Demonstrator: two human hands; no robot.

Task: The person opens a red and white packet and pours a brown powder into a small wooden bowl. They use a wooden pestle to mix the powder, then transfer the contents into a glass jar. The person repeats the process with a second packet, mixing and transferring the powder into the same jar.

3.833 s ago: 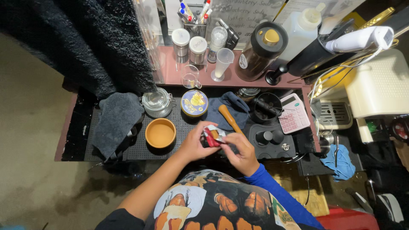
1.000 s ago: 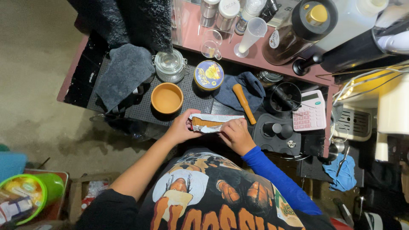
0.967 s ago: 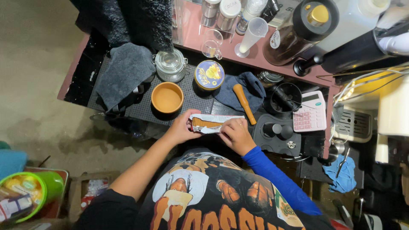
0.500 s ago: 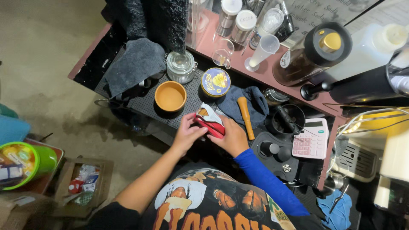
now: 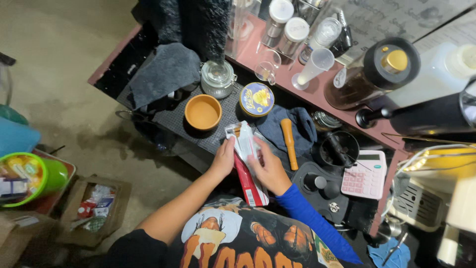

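at the far left a lime green plastic tub (image 5: pixel 29 176) sits beside an open cardboard box of small packets (image 5: pixel 94 211) on the floor. further right, a dark grey cloth (image 5: pixel 161 74) lies on the black perforated mat (image 5: pixel 171 116), and next to it stand a clear glass jar with a clamp lid (image 5: pixel 217 78) and an empty orange ceramic bowl (image 5: pixel 203 112). the left hand (image 5: pixel 224 160) closes its fingers on the left edge of a long red and silver foil sachet (image 5: pixel 246 164), which stands nearly upright over the front edge of the mat, its top near the bowl and its bottom down by the person's shirt. the right hand (image 5: pixel 270 171) pinches the sachet's right side, thumb pressed on the front (both grips look firm, with no gap showing). behind the sachet sits a round blue and yellow tin (image 5: pixel 256 99). to the right a wooden-handled tool (image 5: pixel 288 143) lies on a blue-grey cloth (image 5: pixel 302 130), then a pink calculator (image 5: pixel 364 174).
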